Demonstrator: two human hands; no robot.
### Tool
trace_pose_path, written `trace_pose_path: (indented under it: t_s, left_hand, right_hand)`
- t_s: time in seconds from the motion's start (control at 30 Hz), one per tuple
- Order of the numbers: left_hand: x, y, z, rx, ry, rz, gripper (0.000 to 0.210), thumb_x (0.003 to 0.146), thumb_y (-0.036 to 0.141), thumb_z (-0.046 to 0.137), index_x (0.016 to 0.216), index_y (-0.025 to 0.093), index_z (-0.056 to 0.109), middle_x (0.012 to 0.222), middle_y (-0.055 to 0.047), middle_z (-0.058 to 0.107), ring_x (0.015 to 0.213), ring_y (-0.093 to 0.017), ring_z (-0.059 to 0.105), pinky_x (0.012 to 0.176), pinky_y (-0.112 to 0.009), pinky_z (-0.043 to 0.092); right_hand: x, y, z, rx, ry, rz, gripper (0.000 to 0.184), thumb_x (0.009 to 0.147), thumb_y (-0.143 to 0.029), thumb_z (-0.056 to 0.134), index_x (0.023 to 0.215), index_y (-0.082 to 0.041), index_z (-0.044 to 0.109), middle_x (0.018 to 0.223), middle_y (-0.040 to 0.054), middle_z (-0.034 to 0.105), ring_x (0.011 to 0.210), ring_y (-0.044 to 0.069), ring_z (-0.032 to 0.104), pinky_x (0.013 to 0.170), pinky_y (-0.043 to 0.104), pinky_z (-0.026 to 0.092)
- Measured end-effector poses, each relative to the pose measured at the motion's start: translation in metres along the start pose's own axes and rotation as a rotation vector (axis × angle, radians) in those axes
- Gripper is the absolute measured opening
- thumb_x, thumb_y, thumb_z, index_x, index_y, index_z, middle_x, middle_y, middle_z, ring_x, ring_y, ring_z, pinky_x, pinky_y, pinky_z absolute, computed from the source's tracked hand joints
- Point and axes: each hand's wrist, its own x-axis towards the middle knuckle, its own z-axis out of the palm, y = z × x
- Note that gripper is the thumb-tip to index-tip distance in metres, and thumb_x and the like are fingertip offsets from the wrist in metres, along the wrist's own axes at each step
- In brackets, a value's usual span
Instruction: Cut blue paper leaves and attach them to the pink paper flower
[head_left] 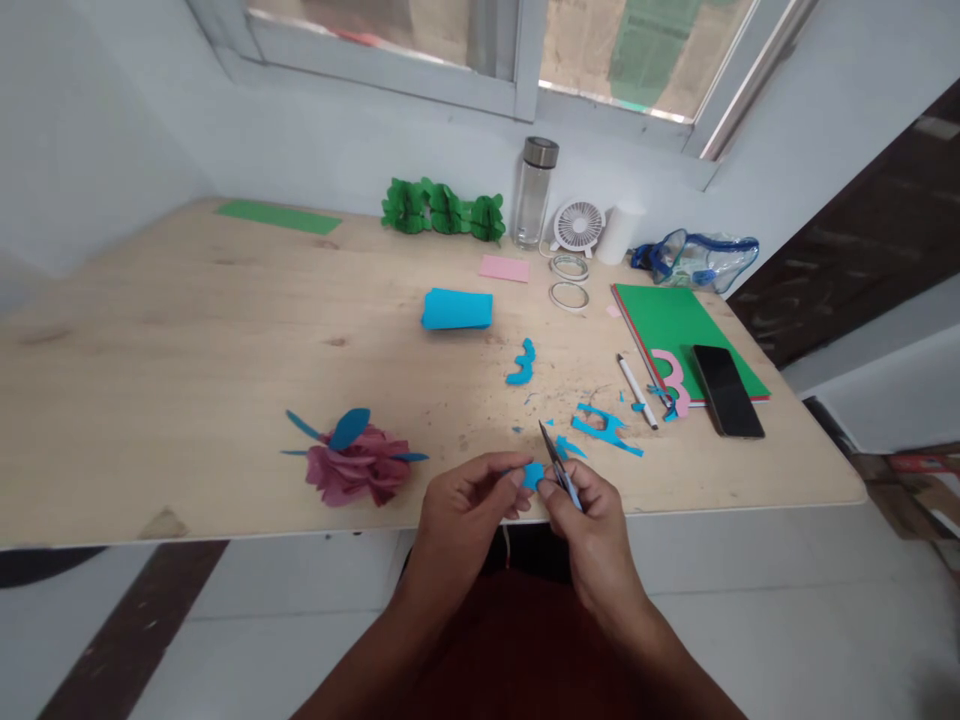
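Between thumb and fingers my left hand (469, 505) pinches a small blue paper piece (533, 476) close to the table's front edge. My right hand (592, 515) is closed around a pair of scissors (561, 466), whose blades point up and away from me; its thumb lies close to the blue piece. Blue paper scraps (606, 428) lie just beyond the right hand. A wavy blue paper cutout (523, 362) rests farther up the table. Left of my left hand sits a dusky pink paper flower (358, 468) with blue paper leaves.
Toward the back are a folded blue paper stack (457, 310), green paper garland (442, 210), glass bottle (534, 195), small fan (578, 226) and tape rolls (569, 294). At right, a phone (727, 390) and pink cutout (673, 380) lie on green sheets (675, 315), beside a pen (637, 391).
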Motion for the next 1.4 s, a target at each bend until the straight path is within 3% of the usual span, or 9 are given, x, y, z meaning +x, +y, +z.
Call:
trace_pose_path:
  t_s: [0.2,0.4,0.87,1.17,1.4]
  left_hand:
    - [-0.0001,0.0019,-0.0005,0.076,0.031,0.004,0.018,0.069,0.022,0.066,0.084,0.016,0.074,0.056,0.001,0.069,0.051,-0.011,0.059,0.053,-0.021,0.050]
    - [-0.0026,0.0061,0.0004,0.052,0.031,-0.023,0.019,0.067,0.023,0.066,0.083,0.016,0.073,0.054,0.002,0.067,0.050,-0.012,0.059,0.052,-0.023,0.050]
    - [-0.0022,0.0082,0.0012,0.035,-0.002,-0.046,0.012,0.068,0.024,0.067,0.075,0.016,0.071,0.051,0.001,0.063,0.047,-0.011,0.055,0.050,-0.022,0.046]
    - [-0.0008,0.0078,0.0020,0.008,0.005,-0.044,0.016,0.067,0.023,0.067,0.081,0.015,0.071,0.052,0.002,0.064,0.047,-0.010,0.055,0.051,-0.022,0.047]
    - [-0.0060,0.0030,0.0025,-0.145,0.025,-0.135,0.031,0.064,0.023,0.072,0.093,0.014,0.068,0.063,-0.001,0.068,0.058,-0.013,0.062,0.056,-0.023,0.049]
  right_hand:
    - [-0.0008,0.0003,-0.0011,-0.007,-0.002,-0.004,0.016,0.080,-0.030,0.061,0.069,-0.019,0.057,0.059,-0.0060,0.045,0.051,0.008,0.028,0.047,0.023,0.019]
    - [0.0019,0.0029,-0.0014,0.132,-0.004,0.050,0.023,0.081,-0.036,0.063,0.068,-0.019,0.054,0.055,-0.0083,0.033,0.048,0.008,0.017,0.044,0.023,0.016]
    - [0.0030,0.0034,-0.0027,0.177,-0.016,0.109,0.027,0.076,-0.039,0.066,0.065,-0.020,0.051,0.052,-0.0094,0.027,0.046,0.007,0.016,0.043,0.023,0.015]
    - [0.0036,0.0032,-0.0024,0.008,0.043,0.047,0.025,0.075,-0.039,0.067,0.066,-0.018,0.056,0.058,-0.0055,0.041,0.049,0.008,0.023,0.045,0.023,0.017]
    - [0.0030,0.0063,-0.0016,0.044,0.104,0.029,0.023,0.075,-0.039,0.067,0.071,-0.019,0.058,0.061,-0.0042,0.046,0.051,0.009,0.030,0.047,0.022,0.023]
